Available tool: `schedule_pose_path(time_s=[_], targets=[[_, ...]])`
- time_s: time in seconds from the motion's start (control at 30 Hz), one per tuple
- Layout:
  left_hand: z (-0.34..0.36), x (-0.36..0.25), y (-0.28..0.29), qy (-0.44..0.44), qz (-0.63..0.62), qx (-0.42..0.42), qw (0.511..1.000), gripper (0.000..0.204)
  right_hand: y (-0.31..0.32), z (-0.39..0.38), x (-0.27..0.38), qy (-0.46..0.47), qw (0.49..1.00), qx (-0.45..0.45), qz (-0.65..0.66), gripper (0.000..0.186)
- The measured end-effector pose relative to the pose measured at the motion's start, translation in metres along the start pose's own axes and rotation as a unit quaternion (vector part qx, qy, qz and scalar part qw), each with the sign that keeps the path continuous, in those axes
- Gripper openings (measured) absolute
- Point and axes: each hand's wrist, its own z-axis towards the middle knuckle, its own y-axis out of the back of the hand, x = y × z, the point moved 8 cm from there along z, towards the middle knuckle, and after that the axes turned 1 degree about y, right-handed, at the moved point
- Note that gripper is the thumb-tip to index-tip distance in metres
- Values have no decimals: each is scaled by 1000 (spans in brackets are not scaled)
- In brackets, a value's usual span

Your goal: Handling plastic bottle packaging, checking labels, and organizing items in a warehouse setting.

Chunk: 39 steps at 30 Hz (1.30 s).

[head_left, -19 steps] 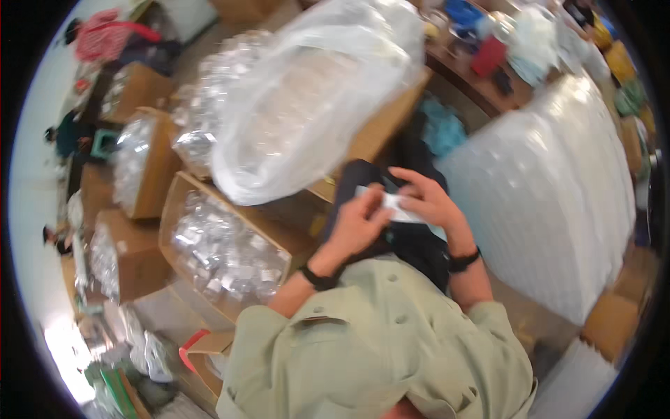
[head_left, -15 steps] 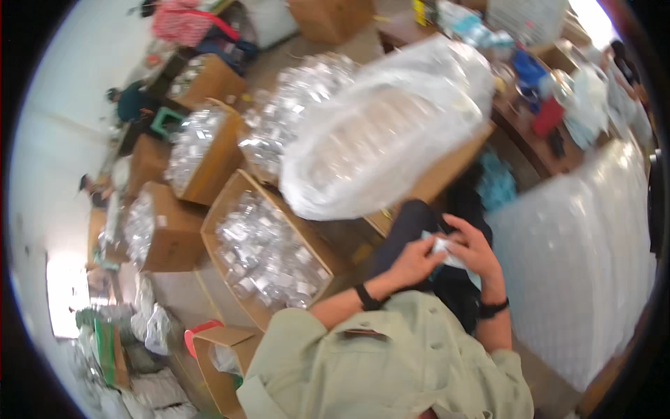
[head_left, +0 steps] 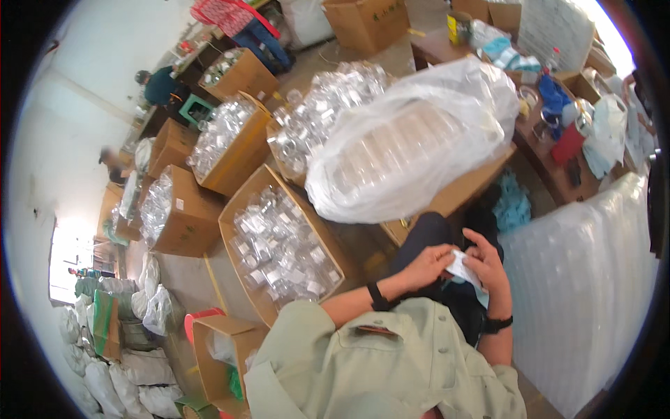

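My left hand (head_left: 428, 267) and my right hand (head_left: 488, 268) meet over my lap. Between them is a small white paper strip (head_left: 459, 265), pinched at its left edge by my left fingers and on the other side by my right thumb. My right index finger is raised away from it. Something pale blue hangs below the strip by my right palm; whether it is part of the strip I cannot tell. Just beyond my hands, a clear plastic bag (head_left: 481, 84) wraps rows of clear containers (head_left: 391, 150) on top of a cardboard box (head_left: 453, 183).
To my left stands an open carton (head_left: 234, 241) of clear plastic bottles (head_left: 279, 244), with more filled cartons behind. Bagged clear containers (head_left: 572, 293) stand at my right. A cluttered brown table (head_left: 534, 143) is at the far right. White sacks (head_left: 150, 366) lie lower left; other people work farther back.
The view has shifted, so the surroundings sit farther right and the picture is sharper. My hands stay together on the white paper strip, which now shows more of its face.
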Motion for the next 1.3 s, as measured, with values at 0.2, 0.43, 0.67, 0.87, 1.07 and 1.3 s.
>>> schedule_pose_path(time_s=[0.2, 0.43, 0.67, 0.87, 1.07, 1.3], targets=[[-2, -7, 13, 3, -34, -11, 999, 41, 0, 1, 4, 6, 998, 5, 57, 68], [-59, -74, 115, -48, -71, -223, 971, 49, 17, -6, 6, 28, 990, -19, 136, 72], [-154, -147, 297, -165, 100, -462, 866, 74, 24, -8, 5, 30, 988, -46, 148, 72], [-139, -152, 371, -127, 247, -489, 827, 80, 24, -7, 5, 34, 988, -39, 146, 73], [-109, -170, 359, -61, 441, -502, 742, 79, 37, -20, 0, 37, 989, -58, 128, 72], [-101, -155, 402, -94, 438, -509, 735, 83, 31, -14, 1, 30, 988, -49, 146, 73]])
